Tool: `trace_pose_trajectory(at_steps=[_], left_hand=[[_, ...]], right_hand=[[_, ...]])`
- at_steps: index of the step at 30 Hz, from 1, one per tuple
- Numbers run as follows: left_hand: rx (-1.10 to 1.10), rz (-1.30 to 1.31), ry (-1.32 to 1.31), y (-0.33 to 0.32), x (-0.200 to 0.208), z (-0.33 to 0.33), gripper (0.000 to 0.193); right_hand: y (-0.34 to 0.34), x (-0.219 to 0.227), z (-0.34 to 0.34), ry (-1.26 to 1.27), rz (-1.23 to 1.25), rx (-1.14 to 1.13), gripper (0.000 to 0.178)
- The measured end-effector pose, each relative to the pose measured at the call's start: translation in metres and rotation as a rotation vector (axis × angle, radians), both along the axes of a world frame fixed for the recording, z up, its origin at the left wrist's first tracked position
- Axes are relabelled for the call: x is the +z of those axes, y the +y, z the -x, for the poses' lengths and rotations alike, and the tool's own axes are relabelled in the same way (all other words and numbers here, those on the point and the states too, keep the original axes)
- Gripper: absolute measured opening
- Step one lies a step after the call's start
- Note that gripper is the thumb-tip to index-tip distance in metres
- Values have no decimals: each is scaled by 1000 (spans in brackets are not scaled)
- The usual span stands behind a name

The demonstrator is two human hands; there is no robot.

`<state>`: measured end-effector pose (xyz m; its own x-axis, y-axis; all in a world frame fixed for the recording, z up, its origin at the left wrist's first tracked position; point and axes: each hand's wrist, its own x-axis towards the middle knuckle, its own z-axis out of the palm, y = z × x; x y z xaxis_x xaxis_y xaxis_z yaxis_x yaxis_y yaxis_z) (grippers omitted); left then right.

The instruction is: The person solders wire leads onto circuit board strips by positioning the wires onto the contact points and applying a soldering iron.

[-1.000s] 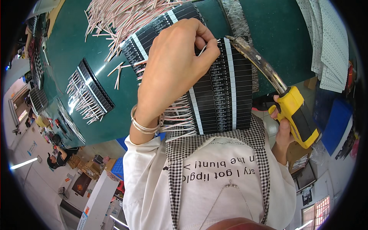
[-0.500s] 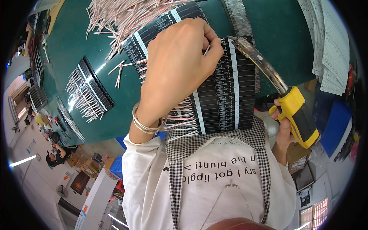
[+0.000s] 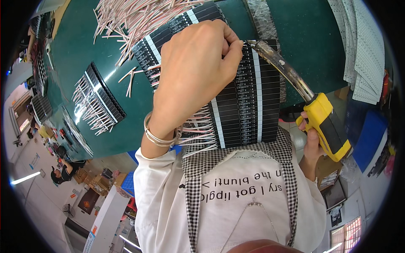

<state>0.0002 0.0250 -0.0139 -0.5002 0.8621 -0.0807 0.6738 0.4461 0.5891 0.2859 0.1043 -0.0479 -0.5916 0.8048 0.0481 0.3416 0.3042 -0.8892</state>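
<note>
Left hand [image 3: 192, 71] pinched shut on top of black strip panel [image 3: 249, 105] at near edge of green counter [image 3: 118, 126]. Right hand [image 3: 311, 141] clenched around yellow-handled tool [image 3: 327, 124], metal tip touching panel's far right corner.

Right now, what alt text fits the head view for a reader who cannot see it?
Seen from above, a person's left hand pinches at the top edge of a block of black strips on a green table. The right hand holds a yellow-handled tool whose metal tip meets that same spot. Loose pink-white wires lie beyond.
</note>
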Motion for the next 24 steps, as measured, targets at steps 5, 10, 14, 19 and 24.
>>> trace_pose_trajectory(at_steps=[5,10,14,19,24], left_hand=[[8,0,0,0,-1,0,21],[22,14,-2,2,1,0,21],[27,10,-21,1,0,1,21],[31,20,-29,1,1,1,21],[33,-9,-24,-1,-2,1,21]], right_hand=[[1,0,1,35,13,18,25],[2,-2,-4,25,-35,16,25],[-3,5,11,203,115,43,42],[-5,1,7,214,106,-62,54],[-5,7,10,155,95,-4,53]])
